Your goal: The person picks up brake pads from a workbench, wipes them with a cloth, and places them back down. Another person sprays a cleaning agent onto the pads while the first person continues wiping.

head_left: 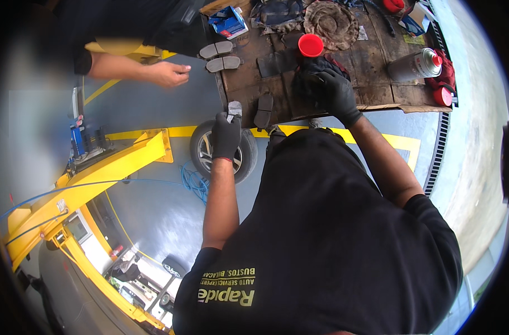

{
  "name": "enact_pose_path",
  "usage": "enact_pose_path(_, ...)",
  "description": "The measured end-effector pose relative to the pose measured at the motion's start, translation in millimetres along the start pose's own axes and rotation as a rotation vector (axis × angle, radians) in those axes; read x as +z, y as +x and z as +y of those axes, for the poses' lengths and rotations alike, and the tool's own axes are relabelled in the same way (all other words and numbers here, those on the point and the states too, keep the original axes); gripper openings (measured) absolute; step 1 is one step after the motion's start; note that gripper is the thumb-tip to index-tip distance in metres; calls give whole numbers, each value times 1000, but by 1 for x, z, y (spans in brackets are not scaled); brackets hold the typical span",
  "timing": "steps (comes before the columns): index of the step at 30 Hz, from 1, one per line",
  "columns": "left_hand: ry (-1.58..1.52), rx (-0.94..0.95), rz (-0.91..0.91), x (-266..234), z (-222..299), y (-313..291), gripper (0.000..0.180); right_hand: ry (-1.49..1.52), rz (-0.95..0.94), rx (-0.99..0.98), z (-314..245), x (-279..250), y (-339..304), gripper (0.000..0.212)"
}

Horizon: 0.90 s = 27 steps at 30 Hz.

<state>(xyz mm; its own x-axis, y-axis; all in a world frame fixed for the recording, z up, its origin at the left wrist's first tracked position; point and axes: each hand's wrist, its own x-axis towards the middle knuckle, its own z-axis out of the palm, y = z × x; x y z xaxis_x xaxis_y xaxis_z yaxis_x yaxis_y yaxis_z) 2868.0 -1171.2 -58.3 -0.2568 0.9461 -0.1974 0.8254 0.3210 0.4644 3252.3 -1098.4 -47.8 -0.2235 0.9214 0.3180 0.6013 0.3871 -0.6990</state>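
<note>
My left hand (226,137), in a black glove, is closed on a small light-grey brake pad (234,108) just off the table's near left corner. My black-gloved right hand (337,96) is over the table's front part with its fingers bent. It is at a dark cloth (317,66), and what its fingertips hold is hard to make out against it. A red cup (310,46) stands just beyond those fingers. Two grey brake pads (223,63) lie at the table's left edge. A dark brake pad (264,110) lies at the front edge, between my hands.
The brown worktable (372,92) also bears a spray can (415,66), a blue box (228,22) and a crumpled brown cloth (331,25). Another person's bare hand (170,73) reaches in from the left. A wheel (224,149) lies below my left hand, near a yellow lift arm (98,187).
</note>
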Motion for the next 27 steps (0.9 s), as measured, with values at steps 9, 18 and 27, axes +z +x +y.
enact_pose_path(9,28,-31,182,-10,5,-35,54,113,-29,-18,-11,3,11,30)
enact_pose_path(18,242,223,308,-21,48,-75,67,7,-344,-587,-57,99,27,34)
enact_pose_path(27,-607,-84,4,44,43,-84,47,-145,-517,-636,-49,115,37,28)
